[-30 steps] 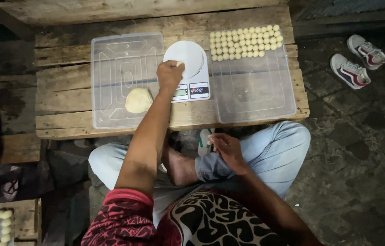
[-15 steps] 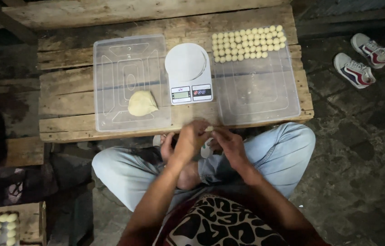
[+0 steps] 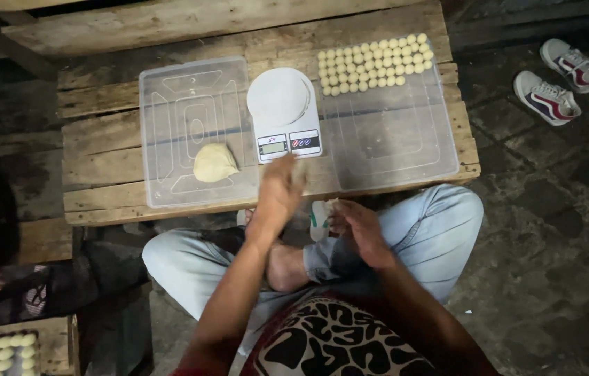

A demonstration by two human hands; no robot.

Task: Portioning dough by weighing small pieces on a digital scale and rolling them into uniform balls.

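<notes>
Left hand (image 3: 282, 189) reaches toward the white scale (image 3: 283, 115); right hand (image 3: 354, 224) holds a small scraper (image 3: 319, 218).

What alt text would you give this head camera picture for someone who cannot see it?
A person sits cross-legged at a low wooden pallet table, left hand raised near a white digital kitchen scale, right hand low by a small white and green object. A pale dough lump and rows of small dough balls lie on clear plastic lids.
</notes>
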